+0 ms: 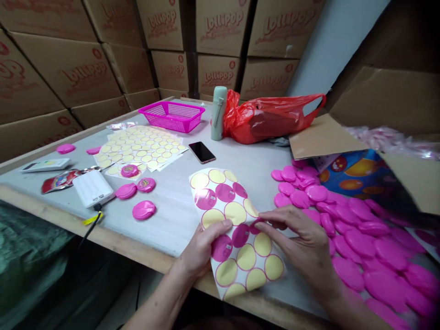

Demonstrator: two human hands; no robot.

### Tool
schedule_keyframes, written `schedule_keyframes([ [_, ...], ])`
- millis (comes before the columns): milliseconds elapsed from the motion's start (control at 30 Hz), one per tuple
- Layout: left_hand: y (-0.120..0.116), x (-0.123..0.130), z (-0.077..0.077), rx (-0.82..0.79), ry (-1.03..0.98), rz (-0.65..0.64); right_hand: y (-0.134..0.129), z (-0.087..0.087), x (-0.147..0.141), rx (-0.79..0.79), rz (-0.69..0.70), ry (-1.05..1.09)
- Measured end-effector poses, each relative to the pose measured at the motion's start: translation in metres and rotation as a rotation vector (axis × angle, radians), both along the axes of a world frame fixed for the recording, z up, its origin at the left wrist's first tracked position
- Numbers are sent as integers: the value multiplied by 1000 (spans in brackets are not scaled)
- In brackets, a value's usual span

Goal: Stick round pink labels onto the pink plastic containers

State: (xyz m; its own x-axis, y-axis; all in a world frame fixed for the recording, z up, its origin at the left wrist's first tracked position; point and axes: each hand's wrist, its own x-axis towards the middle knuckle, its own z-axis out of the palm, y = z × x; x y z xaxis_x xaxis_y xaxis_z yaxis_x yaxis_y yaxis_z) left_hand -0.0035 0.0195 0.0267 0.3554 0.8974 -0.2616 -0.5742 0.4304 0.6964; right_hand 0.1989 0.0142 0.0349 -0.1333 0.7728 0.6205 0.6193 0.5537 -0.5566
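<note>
Head view: left hand [200, 246] gripped the sheet [246, 256], right hand [302, 240] pinched its edge; yellow spots [235, 213] looked peeled, pink stickers [225, 192] unpeeled

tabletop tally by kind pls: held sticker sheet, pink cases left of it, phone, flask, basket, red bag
Held sticker sheet: 1
Pink cases left of it: 6
Phone: 1
Flask: 1
Pink basket: 1
Red bag: 1
Total: 11
</note>
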Motion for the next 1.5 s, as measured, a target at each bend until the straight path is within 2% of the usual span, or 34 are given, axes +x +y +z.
schedule_keyframes([
  [133,2,3,3,-88,9,75,-4,-8,-2,179,-16,-60],
  [233,6,5,3,-140,7,128,-5,-13,-4,197,19,-57],
  [467,24,1,4,-314,40,274,-7,0,-5,245,3,22],
  [533,28,-1,4,-286,95,373,-6,3,-4,250,-33,71],
  [600,28,1,5,-175,150,419,-5,6,-2,227,-81,134],
  [667,21,5,7,-69,171,359,-7,8,-2,190,-101,203],
  [767,9,13,8,33,163,215,-11,9,-5,134,-47,221],
  [933,6,17,3,178,145,52,-8,-3,-10,147,73,-27],
  [1067,5,11,-2,148,213,48,-2,-8,-13,89,9,-46],
  [1167,4,7,-4,109,208,2,-2,-5,-11,-48,0,10],
  [1267,2,5,-4,138,228,-12,-4,-2,-9,-173,36,78],
  [1333,2,7,-3,161,271,12,-4,-3,-9,-120,43,41],
  [1400,4,10,-1,150,296,52,-3,-6,-11,12,40,-45],
  [1500,8,16,-2,97,237,112,1,-13,-16,149,57,-169],
])
